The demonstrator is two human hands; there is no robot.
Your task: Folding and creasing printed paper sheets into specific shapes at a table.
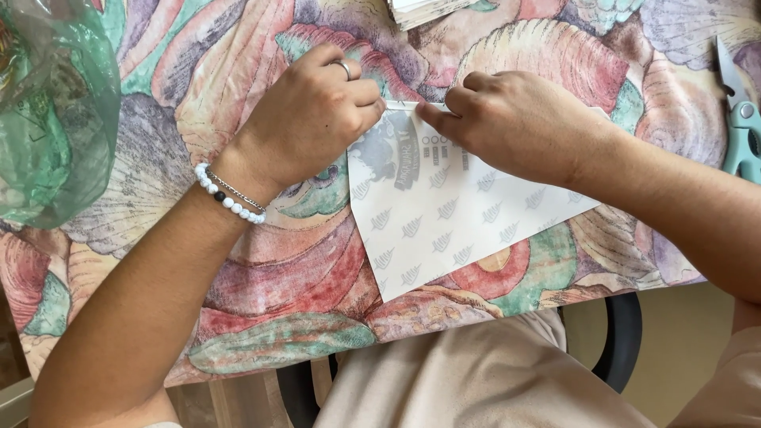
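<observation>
A white sheet of paper [452, 222] with a faint grey leaf pattern and a grey printed panel lies on the tablecloth. Its top edge is folded over into a narrow strip. My left hand [313, 119], with a ring and bead bracelets at the wrist, presses its curled fingers on the left end of that fold. My right hand [515, 123] presses the fold just to the right, its fingertip pointing left along the crease. The two hands nearly touch above the sheet's top edge.
A tablecloth [261, 277] with a shell pattern in pink, green and grey covers the table. Pale green scissors [741, 119] lie at the right edge. A crumpled green plastic bag [55, 119] sits at the left. A stack of white paper [424, 9] shows at the top.
</observation>
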